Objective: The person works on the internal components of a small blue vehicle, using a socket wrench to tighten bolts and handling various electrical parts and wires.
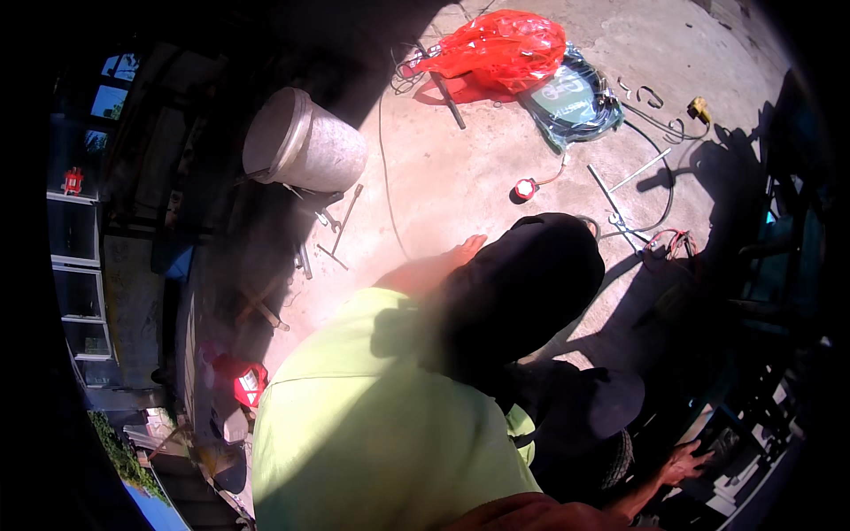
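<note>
My right hand [683, 464] reaches out at the lower right, its forearm coming in from the lower edge. The fingers are spread and I see nothing held. Beside it are dark, shaded frame parts [748, 451] and a ribbed black tyre-like piece [617, 458]; contact with them is unclear. My left hand is out of view. Close in front, a person in a yellow-green shirt [381, 425] and a black cap [540, 283] bends over, hiding much of the work area. That person's hand [471, 248] is near the concrete floor.
A whitish bucket [323, 146] stands at the upper left, with wrenches [333, 221] and a T-handle tool [343, 232] by it. Farther off lie a red plastic bag [500, 49], a wrapped cable coil [575, 106], a tape measure [525, 189] and a metal T-shaped tool [606, 195].
</note>
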Motion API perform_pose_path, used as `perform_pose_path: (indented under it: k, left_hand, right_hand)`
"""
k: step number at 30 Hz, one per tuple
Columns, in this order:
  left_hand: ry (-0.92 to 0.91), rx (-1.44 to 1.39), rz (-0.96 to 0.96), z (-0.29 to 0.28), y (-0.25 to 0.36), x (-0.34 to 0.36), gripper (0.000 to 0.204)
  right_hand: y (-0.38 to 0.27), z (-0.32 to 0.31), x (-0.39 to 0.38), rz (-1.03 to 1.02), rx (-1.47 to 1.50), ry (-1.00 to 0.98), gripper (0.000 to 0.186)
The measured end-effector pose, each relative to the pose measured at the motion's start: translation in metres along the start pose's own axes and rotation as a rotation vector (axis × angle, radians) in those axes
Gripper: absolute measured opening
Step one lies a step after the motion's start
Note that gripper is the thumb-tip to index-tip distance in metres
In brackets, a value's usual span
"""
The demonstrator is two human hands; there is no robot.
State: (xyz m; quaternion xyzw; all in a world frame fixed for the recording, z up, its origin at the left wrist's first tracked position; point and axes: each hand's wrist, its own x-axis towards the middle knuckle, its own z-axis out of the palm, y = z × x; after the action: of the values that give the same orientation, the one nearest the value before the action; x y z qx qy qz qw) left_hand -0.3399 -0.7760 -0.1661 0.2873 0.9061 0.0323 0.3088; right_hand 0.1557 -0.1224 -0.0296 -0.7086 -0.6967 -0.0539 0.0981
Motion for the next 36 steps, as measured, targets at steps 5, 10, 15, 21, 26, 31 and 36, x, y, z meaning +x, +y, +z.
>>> perform_pose_path:
  k: [5,10,15,21,26,31,36]
  left_hand:
    - [-0.051,-0.007,-0.05,-0.023,0.005,-0.005,0.069]
    - [-0.092,-0.021,-0.133,-0.039,0.015,0.009,0.065]
    - [-0.109,-0.076,-0.172,-0.026,0.005,0.02,0.061]
    - [-0.112,-0.301,-0.053,-0.098,0.027,0.087,0.057]
    - [0.048,-0.84,0.08,-0.23,0.172,0.182,0.05]
    - [0.022,-0.961,0.411,-0.356,0.342,0.238,0.048]
    - [-0.011,-1.175,0.74,-0.476,0.504,0.312,0.051]
  right_hand:
    - [-0.018,-0.03,-0.017,-0.005,-0.058,0.012,0.069]
    - [-0.036,-0.056,-0.022,-0.008,0.014,-0.056,0.071]
    - [-0.044,-0.064,-0.024,0.005,0.082,-0.057,0.068]
    - [-0.038,-0.056,-0.022,-0.026,0.122,0.007,0.067]
    - [-0.038,-0.053,-0.023,-0.03,0.112,0.047,0.068]
    - [-0.044,-0.061,-0.02,0.058,0.141,-0.059,0.068]
    - [-0.065,-0.055,-0.015,0.233,0.09,-0.136,0.07]
